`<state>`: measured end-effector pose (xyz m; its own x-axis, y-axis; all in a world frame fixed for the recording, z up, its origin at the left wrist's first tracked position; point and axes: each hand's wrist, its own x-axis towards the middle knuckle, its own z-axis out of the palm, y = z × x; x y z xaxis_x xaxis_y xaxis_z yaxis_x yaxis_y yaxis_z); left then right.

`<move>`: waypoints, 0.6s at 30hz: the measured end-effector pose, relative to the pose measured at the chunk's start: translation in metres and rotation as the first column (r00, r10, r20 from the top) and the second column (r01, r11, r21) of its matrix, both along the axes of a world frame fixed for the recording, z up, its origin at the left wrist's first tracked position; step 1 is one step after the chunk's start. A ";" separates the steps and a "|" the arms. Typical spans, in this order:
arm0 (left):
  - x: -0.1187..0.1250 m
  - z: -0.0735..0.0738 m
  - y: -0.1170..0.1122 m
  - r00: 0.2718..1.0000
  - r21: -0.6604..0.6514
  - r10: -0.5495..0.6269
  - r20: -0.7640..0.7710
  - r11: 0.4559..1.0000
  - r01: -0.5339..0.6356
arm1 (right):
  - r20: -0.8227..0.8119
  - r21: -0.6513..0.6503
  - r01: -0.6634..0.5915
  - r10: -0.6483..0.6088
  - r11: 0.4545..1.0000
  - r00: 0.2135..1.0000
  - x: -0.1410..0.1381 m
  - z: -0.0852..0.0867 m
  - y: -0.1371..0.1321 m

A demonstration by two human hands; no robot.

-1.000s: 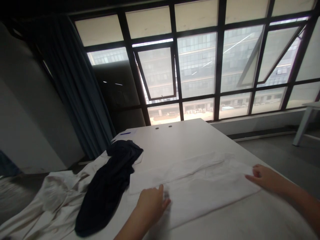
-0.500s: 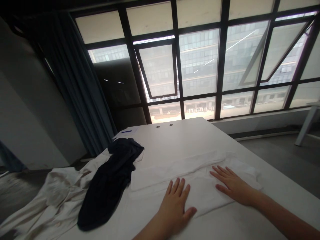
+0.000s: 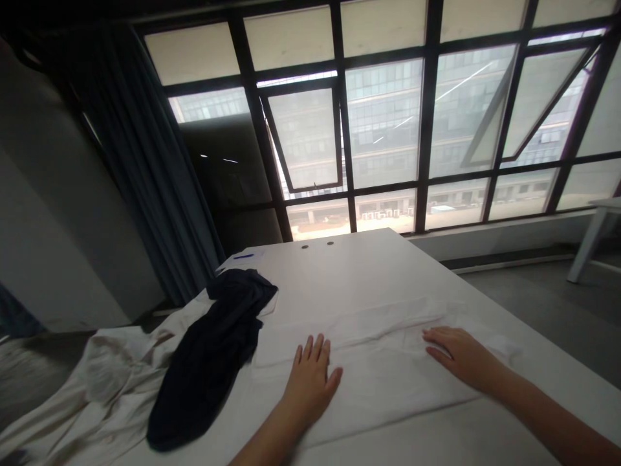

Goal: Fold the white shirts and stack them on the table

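A white folded cloth (image 3: 378, 382) lies flattened on the white table, with a long crease running across it. My left hand (image 3: 311, 382) rests palm down on its left part, fingers stretched out and thumb apart. Over the right part is my right hand (image 3: 458, 356), turned more sideways, its fingers extended to the left and the thumb apart below them. Neither hand grips anything. Left of my left hand lies a dark navy garment (image 3: 208, 369), loosely heaped.
Beige crumpled fabric (image 3: 111, 375) hangs over the left side of the white table (image 3: 349, 272). A blue pen (image 3: 244, 256) lies on paper at the far left corner. Beyond the table stand large windows (image 3: 383, 123) and a dark blue curtain (image 3: 150, 175). Another table's leg (image 3: 586, 249) is at right.
My left hand has slid left across the white cloth. My right hand has shifted slightly right and rolled onto its side, its fingers now closer together.
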<state>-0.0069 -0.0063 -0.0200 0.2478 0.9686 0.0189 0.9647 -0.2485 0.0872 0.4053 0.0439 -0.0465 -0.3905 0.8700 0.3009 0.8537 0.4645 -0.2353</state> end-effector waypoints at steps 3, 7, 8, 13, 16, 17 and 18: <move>0.000 -0.003 0.000 1.000 0.014 -0.004 0.010 1.000 0.004 | 0.017 0.102 0.055 -0.057 0.993 0.998 0.003 -0.010 0.010; -0.002 -0.003 0.001 0.999 0.042 -0.031 0.041 0.999 0.030 | 0.076 0.179 0.215 -0.232 0.960 0.970 0.011 -0.019 0.018; -0.003 -0.003 0.001 0.997 0.055 -0.052 0.051 0.997 0.050 | 0.097 0.188 0.260 -0.281 0.947 0.955 0.014 -0.020 0.018; -0.002 -0.002 0.001 0.991 0.065 -0.110 0.077 0.992 0.105 | 0.203 0.161 0.475 -0.500 0.865 0.842 0.040 -0.017 0.015; -0.001 0.001 0.001 0.993 0.060 -0.093 0.075 0.994 0.089 | 0.185 -0.018 0.613 -0.600 0.790 0.779 0.073 -0.013 0.014; 0.000 0.002 0.001 0.993 0.060 -0.091 0.075 0.994 0.087 | 0.175 -0.109 0.643 -0.622 0.758 0.763 0.086 -0.013 0.014; 0.000 0.003 0.001 0.993 0.059 -0.092 0.077 0.994 0.088 | 0.159 -0.198 0.658 -0.639 0.726 0.753 0.100 -0.014 0.014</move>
